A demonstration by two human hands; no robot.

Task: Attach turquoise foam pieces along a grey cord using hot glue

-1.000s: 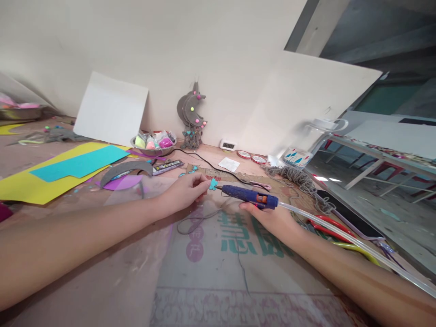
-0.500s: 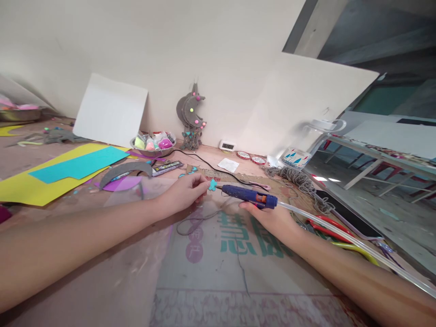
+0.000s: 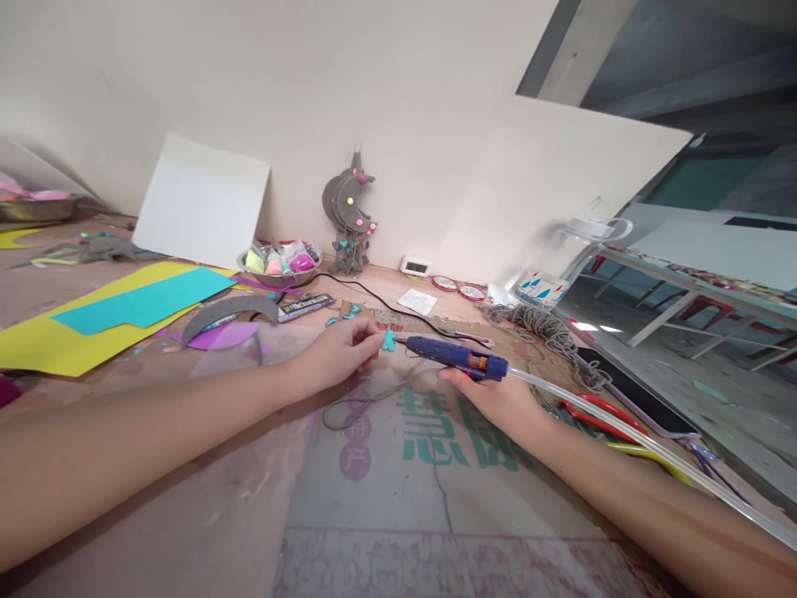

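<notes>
Between the thumb and fingers of my left hand (image 3: 349, 347) is a small turquoise cutout (image 3: 389, 340), shaped somewhat like a butterfly. My right hand (image 3: 491, 399) grips a dark blue glue gun (image 3: 457, 355), its tip pointing left and touching or nearly touching the cutout. A long clear glue stick (image 3: 579, 399) runs out of the gun's back toward the lower right. Grey cord (image 3: 349, 415) trails in a loop below my left hand. More small turquoise pieces (image 3: 352, 311) lie just beyond that hand.
Behind stands a grey moon ornament (image 3: 349, 203) against the wall. A metal bowl (image 3: 274, 278) of coloured pompoms, turquoise sheet (image 3: 149, 303) and yellow sheet (image 3: 75, 353) lie left. On the right are a grey yarn bundle (image 3: 554, 340), red-handled tool (image 3: 598, 419), black-screened device (image 3: 641, 399) and plastic jug (image 3: 548, 278).
The turquoise cutout has turned slightly in my left fingers at the glue gun's tip. Both hands stay almost in place.
</notes>
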